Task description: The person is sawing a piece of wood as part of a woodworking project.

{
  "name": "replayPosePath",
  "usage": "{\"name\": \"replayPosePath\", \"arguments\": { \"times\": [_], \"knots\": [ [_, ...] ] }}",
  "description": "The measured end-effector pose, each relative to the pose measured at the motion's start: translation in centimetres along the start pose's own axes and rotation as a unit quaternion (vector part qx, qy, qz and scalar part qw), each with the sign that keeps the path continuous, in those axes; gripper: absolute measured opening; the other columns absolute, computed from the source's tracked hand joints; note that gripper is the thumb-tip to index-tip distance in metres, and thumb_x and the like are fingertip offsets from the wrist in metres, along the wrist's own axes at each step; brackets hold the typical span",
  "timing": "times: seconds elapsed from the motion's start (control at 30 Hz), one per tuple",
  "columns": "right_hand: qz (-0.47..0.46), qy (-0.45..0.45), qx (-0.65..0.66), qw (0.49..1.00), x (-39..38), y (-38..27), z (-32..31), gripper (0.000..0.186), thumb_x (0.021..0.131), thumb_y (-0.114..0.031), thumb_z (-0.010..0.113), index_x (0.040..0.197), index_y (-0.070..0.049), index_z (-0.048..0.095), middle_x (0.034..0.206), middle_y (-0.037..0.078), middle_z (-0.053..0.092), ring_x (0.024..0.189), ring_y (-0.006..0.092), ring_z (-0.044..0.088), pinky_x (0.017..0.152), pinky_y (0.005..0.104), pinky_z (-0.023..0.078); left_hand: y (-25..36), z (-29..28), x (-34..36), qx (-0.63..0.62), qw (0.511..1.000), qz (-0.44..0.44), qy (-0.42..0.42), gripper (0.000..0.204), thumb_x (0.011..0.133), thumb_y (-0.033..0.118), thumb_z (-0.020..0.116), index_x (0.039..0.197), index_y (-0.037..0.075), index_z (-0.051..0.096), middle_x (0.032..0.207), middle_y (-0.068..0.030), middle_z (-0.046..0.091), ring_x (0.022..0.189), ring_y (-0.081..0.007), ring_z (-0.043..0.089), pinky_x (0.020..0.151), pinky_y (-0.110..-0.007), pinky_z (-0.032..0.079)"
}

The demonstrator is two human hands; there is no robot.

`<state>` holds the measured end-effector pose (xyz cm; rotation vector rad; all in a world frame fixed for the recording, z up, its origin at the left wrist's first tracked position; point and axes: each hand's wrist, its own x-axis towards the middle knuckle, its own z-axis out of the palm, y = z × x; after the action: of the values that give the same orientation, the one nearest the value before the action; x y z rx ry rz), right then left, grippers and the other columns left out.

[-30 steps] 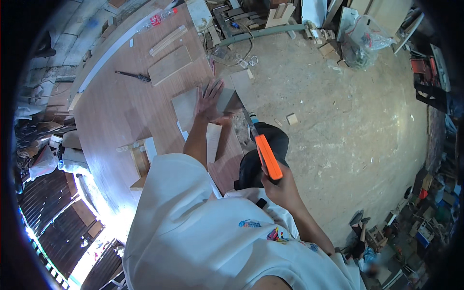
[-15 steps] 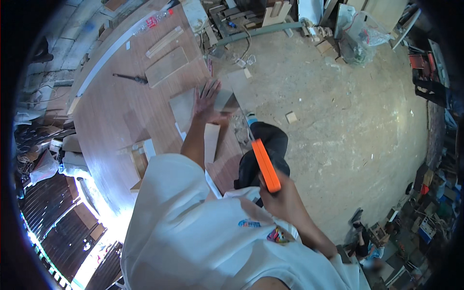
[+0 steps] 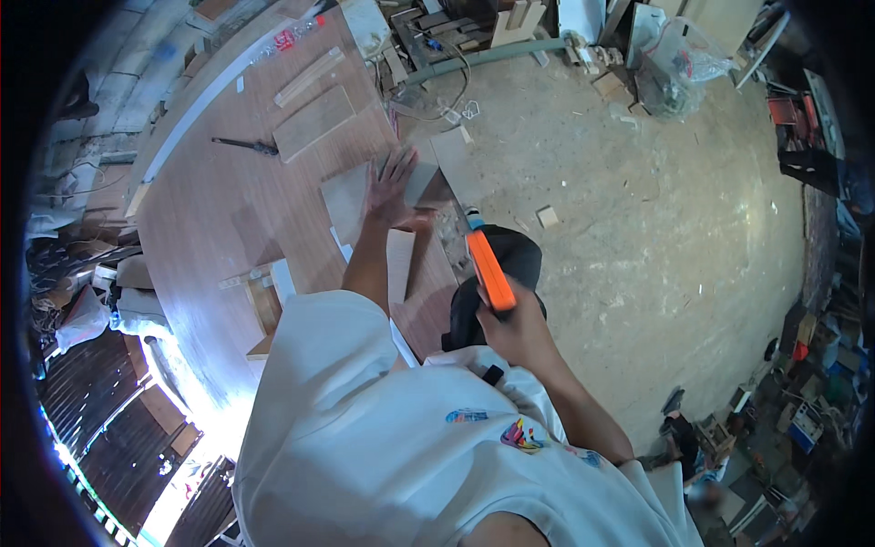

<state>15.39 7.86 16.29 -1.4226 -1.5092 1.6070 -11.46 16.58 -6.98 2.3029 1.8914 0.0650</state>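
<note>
The right hand is wrapped shut around the rear end of an orange-handled tool, fingers curled fully about the handle; the tool runs up and away from the fist, its blue-tipped front end pointing toward the workbench edge (what kind of blade or head it carries is too small to tell). Ahead of that grip and to its left, the left hand lies flat and open, fingers spread, pressing down on a pale wooden panel that rests on the brown workbench — it grasps nothing, only bears on the board. Just beyond the fingertips a second grey-brown board juts over the bench edge. Farther off from both hands, on the bench top, lie a longer plank and a dark slender tool. To the right of the gripping fist spreads the dusty concrete floor.
</note>
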Motion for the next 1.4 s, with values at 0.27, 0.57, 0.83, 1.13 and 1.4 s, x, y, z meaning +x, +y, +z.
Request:
{"name": "replayPosePath", "arguments": {
  "times": [0.27, 0.57, 0.83, 1.13, 1.4],
  "knots": [
    [0.019, 0.01, -0.009, 1.0, 5.9, 3.8, 2.4, 0.013, 0.076, 0.006, 0.056, 0.088, 0.0, 0.051, 0.074, 0.01, 0.049, 0.069, 0.0138, 0.049, 0.067, 0.0297, 0.043, 0.3, -1.0, 2.2, 0.006, 1.0, 0.015, 0.02, 0.128, 0.046, 0.072, 0.075, 0.15, 0.015, 0.026, 0.156, 0.0016, 0.025, 0.146, -0.0222, 0.018, 0.115, -0.061, 0.011],
    [0.03, -0.029, 0.028, 0.999, -3.2, -2.9, -0.6, 0.012, 0.076, 0.008, 0.056, 0.086, 0.002, 0.051, 0.075, 0.008, 0.05, 0.073, 0.0129, 0.05, 0.07, 0.0292, 0.044, -1.2, -0.8, 0.5, -0.029, 0.996, 0.018, 0.078, 0.128, 0.045, 0.07, 0.077, 0.15, 0.015, 0.027, 0.156, 0.0017, 0.024, 0.146, -0.0223, 0.018, 0.115, -0.061, 0.011],
    [0.04, -0.04, 0.064, 0.996, 11.8, 2.7, 4.5, 0.013, 0.078, 0.0, 0.056, 0.091, 0.003, 0.056, 0.071, 0.014, 0.056, 0.068, 0.0173, 0.053, 0.065, 0.0337, 0.045, -5.7, 2.6, 1.0, 0.386, 0.905, 0.031, 0.174, 0.127, 0.047, 0.059, 0.081, 0.151, 0.016, 0.022, 0.158, 0.0026, 0.02, 0.147, -0.0215, 0.015, 0.115, -0.061, 0.011],
    [-0.001, -0.014, 0.018, 1.0, -1.3, -0.2, -0.1, 0.02, 0.074, 0.01, 0.055, 0.093, 0.003, 0.053, 0.078, 0.006, 0.05, 0.073, 0.0127, 0.05, 0.069, 0.0272, 0.043, -0.8, -1.6, 0.5, -0.019, 1.0, -0.004, 0.013, 0.129, 0.045, 0.067, 0.079, 0.15, 0.016, 0.026, 0.157, 0.0018, 0.023, 0.146, -0.022, 0.017, 0.115, -0.061, 0.012],
    [0.009, 0.021, -0.029, 0.999, 5.5, 3.7, 2.8, 0.011, 0.079, 0.003, 0.053, 0.089, 0.002, 0.051, 0.068, 0.011, 0.048, 0.068, 0.0155, 0.051, 0.066, 0.0308, 0.044, 0.3, -1.8, 2.2, -0.012, 1.0, 0.01, 0.016, 0.131, 0.043, 0.065, 0.081, 0.15, 0.015, 0.024, 0.156, -0.0003, 0.025, 0.146, -0.0235, 0.018, 0.114, -0.062, 0.013]
  ]
}}
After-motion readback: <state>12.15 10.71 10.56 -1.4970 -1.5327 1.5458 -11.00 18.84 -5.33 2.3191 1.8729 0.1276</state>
